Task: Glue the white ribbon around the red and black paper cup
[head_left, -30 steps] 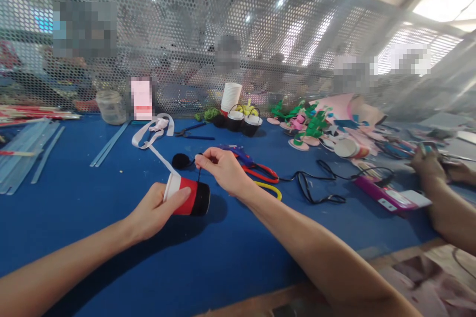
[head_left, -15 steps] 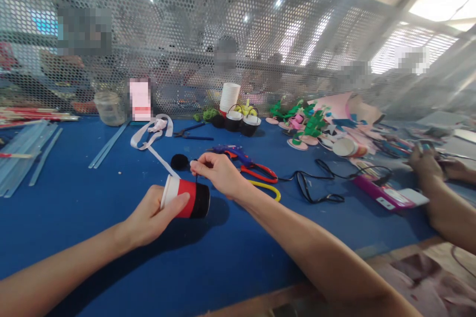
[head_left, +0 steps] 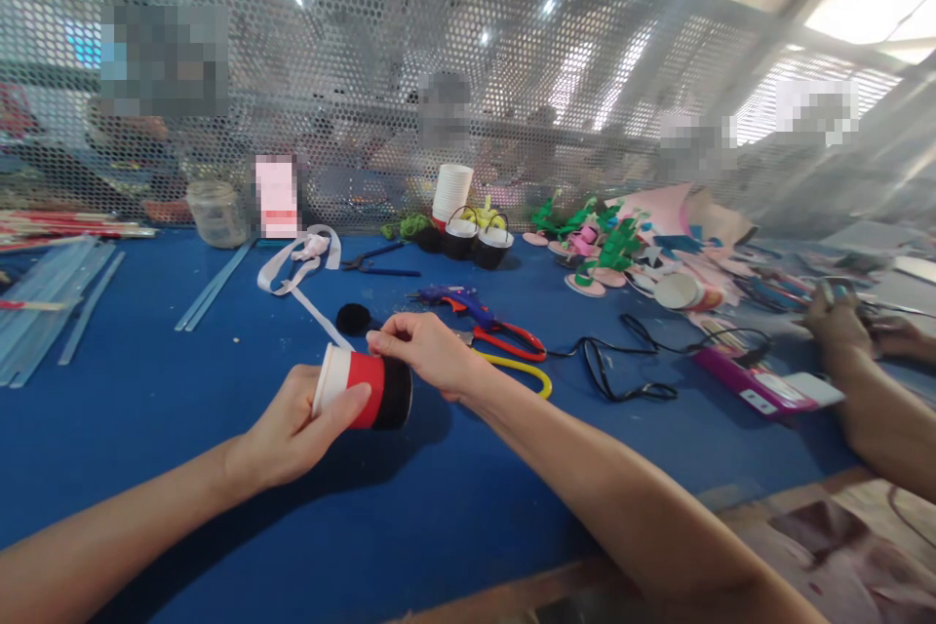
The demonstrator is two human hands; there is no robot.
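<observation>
My left hand (head_left: 303, 424) is wrapped round a paper cup (head_left: 366, 395), tipped on its side with its white rim to the left. The cup has a red middle, and a dark band of black yarn (head_left: 396, 393) covers its base end. My right hand (head_left: 420, 351) is closed in a pinch at the cup's upper side, where the red meets the black; the strand between its fingertips is mostly hidden. Just behind these fingers lies a ball of black yarn (head_left: 353, 319). A white ribbon (head_left: 318, 317) trails across the table to behind the cup.
Beyond my right hand lie a blue glue gun (head_left: 457, 297), scissors (head_left: 519, 341) and pliers (head_left: 380, 265). Stacked cups (head_left: 451, 195) and small black buckets (head_left: 493, 247) stand at the back. A purple power strip (head_left: 753, 385) is to the right, near a co-worker's hand (head_left: 838, 317).
My right hand has moved slightly left and down against the cup, and the short black strand seen below its fingers is now hidden. The left hand and cup have barely shifted.
</observation>
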